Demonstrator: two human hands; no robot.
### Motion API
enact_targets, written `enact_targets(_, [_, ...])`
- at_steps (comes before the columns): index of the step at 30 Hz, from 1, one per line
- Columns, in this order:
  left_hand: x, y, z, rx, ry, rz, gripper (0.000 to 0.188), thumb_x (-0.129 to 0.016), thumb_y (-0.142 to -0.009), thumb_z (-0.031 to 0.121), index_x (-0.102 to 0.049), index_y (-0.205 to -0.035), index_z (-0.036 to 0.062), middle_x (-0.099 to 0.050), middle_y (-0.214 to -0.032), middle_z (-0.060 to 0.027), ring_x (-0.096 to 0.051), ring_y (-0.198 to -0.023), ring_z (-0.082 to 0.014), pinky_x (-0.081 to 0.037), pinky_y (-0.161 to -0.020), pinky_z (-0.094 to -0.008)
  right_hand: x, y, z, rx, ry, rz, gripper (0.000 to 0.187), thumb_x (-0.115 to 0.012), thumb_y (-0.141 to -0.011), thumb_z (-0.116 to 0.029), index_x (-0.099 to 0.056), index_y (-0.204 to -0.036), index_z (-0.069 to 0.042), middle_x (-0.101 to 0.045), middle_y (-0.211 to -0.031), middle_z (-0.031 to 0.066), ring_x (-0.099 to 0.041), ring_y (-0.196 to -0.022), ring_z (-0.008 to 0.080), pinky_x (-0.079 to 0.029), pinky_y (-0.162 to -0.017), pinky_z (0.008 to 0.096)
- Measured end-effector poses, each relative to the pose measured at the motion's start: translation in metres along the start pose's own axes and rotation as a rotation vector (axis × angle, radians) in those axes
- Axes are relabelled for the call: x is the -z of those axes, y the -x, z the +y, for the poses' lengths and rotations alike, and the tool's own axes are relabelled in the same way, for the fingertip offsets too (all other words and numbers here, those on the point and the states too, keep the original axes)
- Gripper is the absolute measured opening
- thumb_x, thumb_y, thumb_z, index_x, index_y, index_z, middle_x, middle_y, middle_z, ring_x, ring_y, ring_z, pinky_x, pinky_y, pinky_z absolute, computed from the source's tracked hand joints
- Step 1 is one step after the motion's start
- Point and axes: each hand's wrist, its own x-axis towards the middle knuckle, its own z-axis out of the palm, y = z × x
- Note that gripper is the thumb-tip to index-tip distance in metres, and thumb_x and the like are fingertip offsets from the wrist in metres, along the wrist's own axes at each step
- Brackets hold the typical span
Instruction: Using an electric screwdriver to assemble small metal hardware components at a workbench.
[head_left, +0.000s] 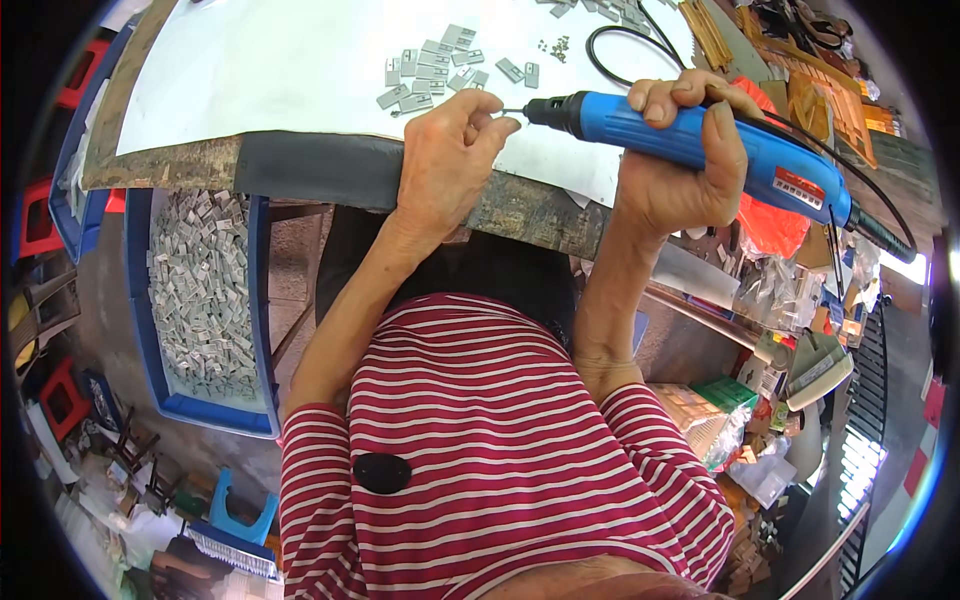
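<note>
A blue electric screwdriver (660, 130) lies level in my right hand (690, 160), whose fingers wrap round its body. Its thin bit points left, reaching my left hand (450, 150). That hand is closed in a pinch at the bit's tip; what sits between its fingers is hidden. Just beyond it, small grey metal pieces shaped like pencil sharpeners (432, 72) lie loosely grouped on a white sheet (280, 70). Two more such pieces (531, 75) lie apart to the right. Farther back is a little heap of tiny brass-coloured screws (560, 48).
A blue crate (200, 408) full of similar grey pieces stands low at left. The worn wooden table edge (530, 215) runs before me, partly covered by a dark strip (315, 170). A black cable (592, 50) loops behind the screwdriver. Red plastic bags (775, 228) and clutter crowd the right.
</note>
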Motion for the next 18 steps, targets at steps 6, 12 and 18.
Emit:
enact_targets(6, [-0.0026, -0.0029, -0.0051, 0.001, 0.1, 0.03, 0.017, -0.063, -0.079, 0.012, -0.063, -0.086, -0.0037, -0.059, -0.061, -0.0075, -0.052, -0.053, -0.0117, -0.044, -0.05, -0.027, 0.0058, 0.0011, 0.0004, -0.064, 0.064, -0.072, 0.021, -0.049, -0.081, -0.008, -0.056, -0.1, -0.003, -0.053, -0.083, 0.0152, -0.052, -0.066, 0.023, -0.041, -0.068, 0.041])
enact_targets(12, [0.0036, -0.0015, -0.0053, 0.045, 0.142, -0.048, 0.014, -0.062, -0.084, 0.007, -0.061, -0.094, -0.0027, -0.056, -0.064, 0.0003, -0.048, -0.053, -0.0028, -0.039, -0.048, -0.016, 0.0045, -0.0019, -0.0036, -0.069, 0.063, -0.086, 0.02, -0.051, -0.081, -0.01, -0.057, -0.098, -0.004, -0.054, -0.083, 0.0144, -0.051, -0.065, 0.022, -0.041, -0.067, 0.0402])
enact_targets(18, [0.0063, -0.0009, -0.0084, 0.082, 0.375, -0.047, 0.009, -0.06, -0.082, 0.004, -0.061, -0.087, -0.0025, -0.054, -0.058, 0.0005, -0.047, -0.049, -0.0029, -0.037, -0.044, -0.0174, 0.0, -0.003, -0.0052, -0.097, 0.036, -0.058, 0.017, -0.053, -0.081, -0.012, -0.058, -0.096, -0.005, -0.054, -0.082, 0.0137, -0.051, -0.065, 0.0212, -0.041, -0.068, 0.0399])
